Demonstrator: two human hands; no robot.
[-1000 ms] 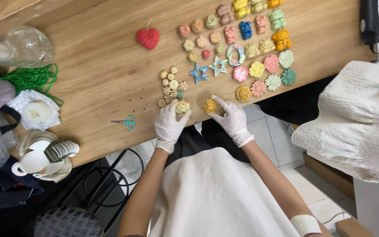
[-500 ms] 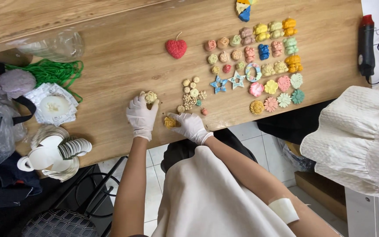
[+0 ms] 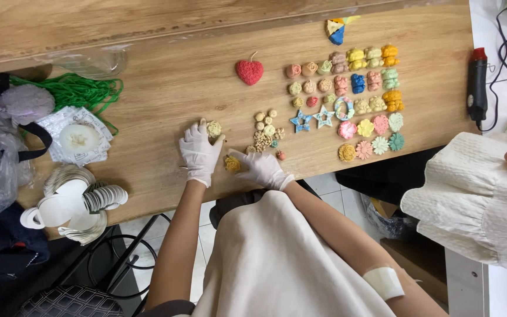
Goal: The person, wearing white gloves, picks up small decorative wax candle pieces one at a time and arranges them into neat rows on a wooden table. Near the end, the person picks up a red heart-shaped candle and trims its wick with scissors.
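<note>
A long wooden table (image 3: 165,88) is carrying rows of coloured moulded shapes. The gloved left hand (image 3: 199,151) is pinching a cream flower piece (image 3: 213,128); the right hand (image 3: 263,168) is closing on a yellow piece (image 3: 232,164) near the edge. They seem mid-sorting; placing either beside the beige cluster (image 3: 265,130) needs care.

Bare tabletop (image 3: 165,94) above; cream pieces (image 3: 265,132) rightward.

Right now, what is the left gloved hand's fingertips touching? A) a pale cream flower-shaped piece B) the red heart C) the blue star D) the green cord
A: the left hand has its fingertips on a pale cream flower piece; the red heart lies apart, farther up the table.
</note>
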